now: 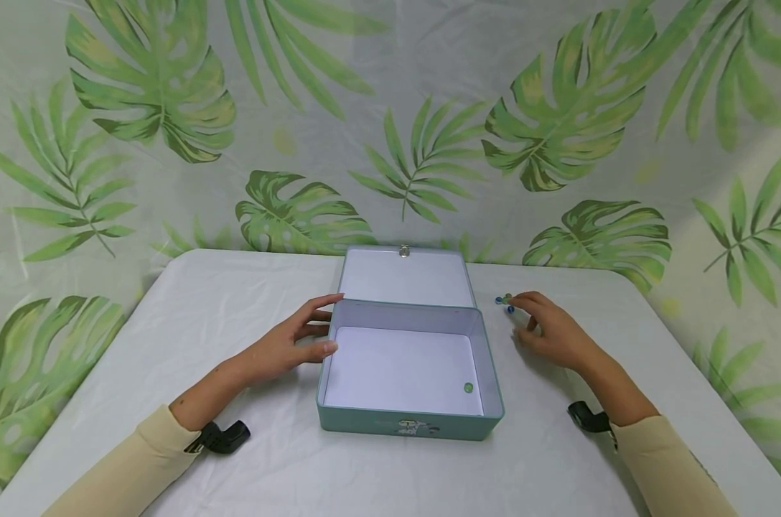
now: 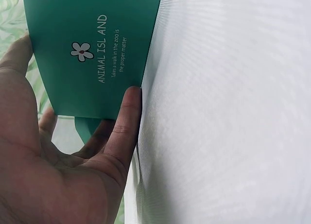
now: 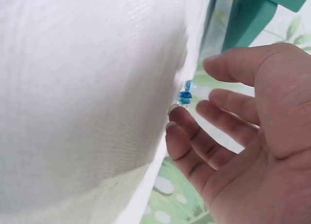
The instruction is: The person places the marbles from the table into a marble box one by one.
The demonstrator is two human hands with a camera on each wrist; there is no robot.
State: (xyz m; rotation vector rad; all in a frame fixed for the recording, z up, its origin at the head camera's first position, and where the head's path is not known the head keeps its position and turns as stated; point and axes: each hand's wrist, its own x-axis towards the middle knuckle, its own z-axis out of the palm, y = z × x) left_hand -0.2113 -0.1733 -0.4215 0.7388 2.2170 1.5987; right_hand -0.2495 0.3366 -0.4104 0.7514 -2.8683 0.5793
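Observation:
A teal-green tin box (image 1: 411,425) stands with its hinged lid (image 1: 403,276) laid back behind it. One green marble (image 1: 469,388) lies inside, near the front right corner. At the box's left side, my left hand (image 1: 293,341) spreads its fingers, with the thumb at the rim and the index finger by the back corner. In the left wrist view, the fingers rest along the printed side wall (image 2: 92,49). My right hand (image 1: 555,334) reaches over the table with its fingertips at a small group of blue and green marbles (image 1: 510,309); the fingers are loosely bent around nothing.
A white cloth (image 1: 248,459) covers the table. Behind it hangs a curtain (image 1: 429,64) printed with green leaves. A dark wrist mount (image 1: 225,436) sits at the left cuff, another wrist mount (image 1: 587,416) at the right cuff.

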